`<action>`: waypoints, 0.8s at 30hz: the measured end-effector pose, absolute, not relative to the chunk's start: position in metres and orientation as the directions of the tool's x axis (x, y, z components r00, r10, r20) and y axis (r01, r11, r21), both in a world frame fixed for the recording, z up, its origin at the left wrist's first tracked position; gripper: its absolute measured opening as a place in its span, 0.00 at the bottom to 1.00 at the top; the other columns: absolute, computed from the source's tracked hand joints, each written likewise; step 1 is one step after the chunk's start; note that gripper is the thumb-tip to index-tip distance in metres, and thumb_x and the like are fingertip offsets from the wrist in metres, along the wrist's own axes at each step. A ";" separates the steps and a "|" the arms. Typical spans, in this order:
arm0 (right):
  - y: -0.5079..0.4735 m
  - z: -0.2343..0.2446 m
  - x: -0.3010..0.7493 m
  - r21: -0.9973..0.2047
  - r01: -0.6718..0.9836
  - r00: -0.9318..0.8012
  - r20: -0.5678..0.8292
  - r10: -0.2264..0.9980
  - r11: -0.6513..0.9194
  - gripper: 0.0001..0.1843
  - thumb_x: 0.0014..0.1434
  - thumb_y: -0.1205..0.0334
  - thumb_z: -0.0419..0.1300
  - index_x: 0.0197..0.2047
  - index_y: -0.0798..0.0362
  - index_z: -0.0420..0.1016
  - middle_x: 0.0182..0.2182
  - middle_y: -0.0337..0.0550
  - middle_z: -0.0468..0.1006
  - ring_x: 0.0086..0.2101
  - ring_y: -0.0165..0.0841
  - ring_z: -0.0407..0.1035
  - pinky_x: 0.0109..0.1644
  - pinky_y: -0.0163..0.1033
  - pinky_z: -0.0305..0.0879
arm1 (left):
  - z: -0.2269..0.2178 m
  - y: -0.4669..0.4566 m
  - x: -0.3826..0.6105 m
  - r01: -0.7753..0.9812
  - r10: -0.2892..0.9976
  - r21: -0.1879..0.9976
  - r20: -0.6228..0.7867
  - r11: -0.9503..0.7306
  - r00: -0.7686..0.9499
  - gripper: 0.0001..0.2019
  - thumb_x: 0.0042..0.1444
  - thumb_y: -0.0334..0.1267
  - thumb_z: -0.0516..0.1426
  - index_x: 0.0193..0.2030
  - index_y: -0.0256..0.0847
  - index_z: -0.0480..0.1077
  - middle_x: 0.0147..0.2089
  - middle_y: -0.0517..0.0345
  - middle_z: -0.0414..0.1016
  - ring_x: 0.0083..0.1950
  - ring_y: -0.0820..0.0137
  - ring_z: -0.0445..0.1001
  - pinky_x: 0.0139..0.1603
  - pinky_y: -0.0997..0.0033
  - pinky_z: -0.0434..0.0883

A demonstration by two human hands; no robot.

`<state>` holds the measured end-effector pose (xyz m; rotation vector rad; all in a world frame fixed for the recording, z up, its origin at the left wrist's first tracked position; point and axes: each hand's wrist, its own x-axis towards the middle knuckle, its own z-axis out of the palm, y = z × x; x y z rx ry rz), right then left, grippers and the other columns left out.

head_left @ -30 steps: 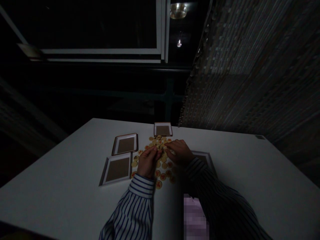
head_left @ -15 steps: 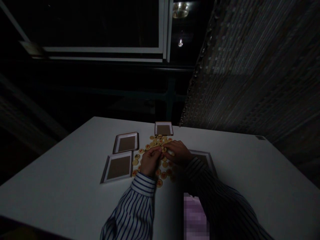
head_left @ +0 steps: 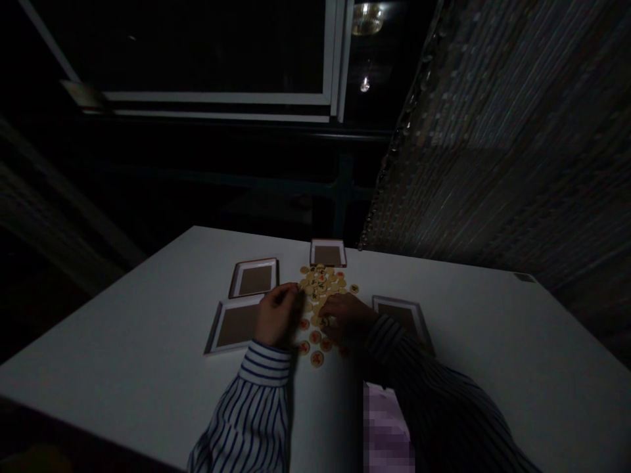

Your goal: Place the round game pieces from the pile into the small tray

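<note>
Many round wooden Chinese chess pieces [head_left: 317, 359], marked in red or black, lie loose in a heap on a white table [head_left: 148, 368]. At the left side of the heap is my left hand [head_left: 275, 316], thumb and forefinger pinched together; anything between them is too dark to make out. My right hand [head_left: 348, 310] reaches in from the right, fingers curled down onto a black-marked piece [head_left: 323, 322] within the heap. Its palm and part of the pieces below are in shadow. Both wrists have striped cuffs.
Shallow trays frame the heap: a back tray [head_left: 328, 241], a far-left tray [head_left: 254, 261], a near-left tray [head_left: 211, 332] partly behind my left hand, and a right tray [head_left: 419, 315] partly behind my right sleeve. A bead curtain [head_left: 444, 164] hangs beyond the table at right.
My hands, together over the heap before, have come apart. The left moved left toward the near-left tray; the right dropped lower onto the pieces. Several pieces at the heap's left are no longer seen there.
</note>
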<state>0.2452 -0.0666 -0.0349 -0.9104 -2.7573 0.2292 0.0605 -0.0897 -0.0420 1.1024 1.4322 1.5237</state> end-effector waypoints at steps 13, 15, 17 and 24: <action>-0.069 -0.036 0.243 -0.303 0.573 -0.795 0.022 0.606 0.762 0.10 0.47 0.59 0.60 0.35 0.51 0.74 0.34 0.42 0.72 0.35 0.32 0.67 0.38 0.36 0.58 | -0.044 -0.092 0.036 0.146 0.898 0.989 0.096 -0.036 -0.430 0.17 0.45 0.46 0.57 0.37 0.36 0.73 0.34 0.53 0.77 0.37 0.67 0.73 0.41 0.67 0.68; -0.069 -0.036 0.244 -0.312 0.564 -0.799 0.025 0.600 0.764 0.11 0.46 0.58 0.61 0.35 0.51 0.73 0.33 0.42 0.72 0.35 0.33 0.66 0.38 0.36 0.57 | -0.047 -0.092 0.034 0.146 0.892 0.989 0.099 -0.038 -0.441 0.17 0.44 0.46 0.57 0.37 0.36 0.73 0.34 0.52 0.77 0.37 0.67 0.74 0.41 0.67 0.68; -0.069 -0.036 0.244 -0.319 0.548 -0.806 0.043 0.590 0.773 0.12 0.45 0.57 0.61 0.35 0.51 0.73 0.33 0.42 0.72 0.35 0.33 0.66 0.38 0.36 0.57 | -0.051 -0.092 0.034 0.154 0.891 0.987 0.110 -0.045 -0.440 0.17 0.44 0.46 0.57 0.37 0.35 0.73 0.34 0.52 0.77 0.37 0.66 0.74 0.41 0.66 0.68; -0.070 -0.038 0.244 -0.310 0.544 -0.798 0.094 0.595 0.780 0.11 0.47 0.59 0.60 0.36 0.51 0.73 0.33 0.42 0.73 0.35 0.32 0.66 0.38 0.36 0.57 | -0.054 -0.092 0.039 0.210 0.906 0.977 0.127 -0.043 -0.404 0.15 0.46 0.45 0.56 0.36 0.37 0.73 0.35 0.53 0.76 0.38 0.67 0.73 0.41 0.68 0.68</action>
